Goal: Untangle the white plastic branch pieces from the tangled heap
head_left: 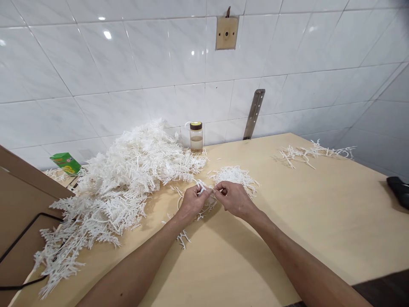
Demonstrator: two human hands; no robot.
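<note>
My left hand (193,200) is closed on a white branched plastic sprig (200,184), whose tips stick up past the thumb. Right beside it, my right hand (232,197) pinches with thumb and forefinger at the sprig's end; what lies between those fingertips is too small to make out. Behind the right hand lies a low heap of short white pieces (234,174). A large, tangled pile of white branched sprigs (134,162) spreads to the left. Under and near the left hand are a few loose bits, among them a small white branch (183,239).
A bottle with a dark lid (196,138) stands by the tiled wall. Farther right lie bare white branches (315,152) on the wooden table (319,213). A green box (66,163), a cardboard panel (25,213) and a black cable (28,236) are at left. A black object (398,191) sits at the right edge.
</note>
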